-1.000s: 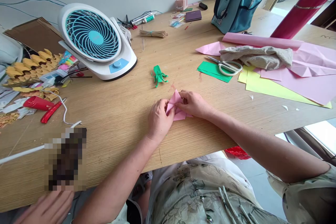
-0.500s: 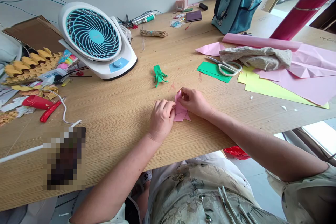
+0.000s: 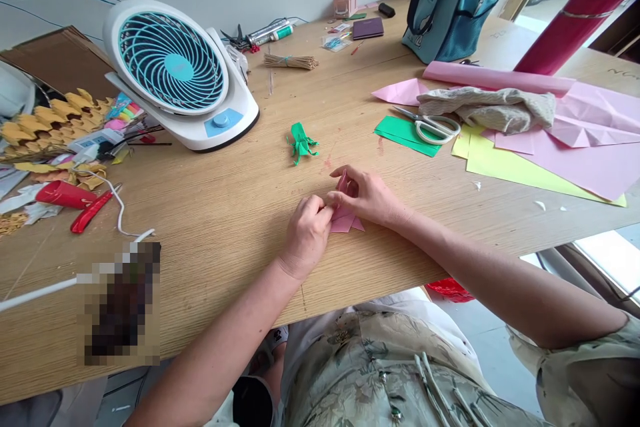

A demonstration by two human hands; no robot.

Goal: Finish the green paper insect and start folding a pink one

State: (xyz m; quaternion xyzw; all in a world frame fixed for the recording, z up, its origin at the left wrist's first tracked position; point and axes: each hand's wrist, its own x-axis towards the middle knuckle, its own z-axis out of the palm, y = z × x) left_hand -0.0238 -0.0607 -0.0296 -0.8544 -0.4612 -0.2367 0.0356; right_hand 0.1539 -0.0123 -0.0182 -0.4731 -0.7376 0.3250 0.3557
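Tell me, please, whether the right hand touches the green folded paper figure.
Apart. The head view shows wooden tabletop between the right hand and the green paper figure.

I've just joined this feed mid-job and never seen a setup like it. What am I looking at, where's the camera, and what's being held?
There's no machine here: the bare arms belong to a person wearing the camera on their head, looking forward and down. The left hand holds a folded pink paper; the right hand curls around its raised tip, though its exact grip is partly hidden. Beyond them on the wooden table sits a small green paper figure. A fan stands farther left. To the right, scissors lie partly over green sheets, near a crumpled cloth.
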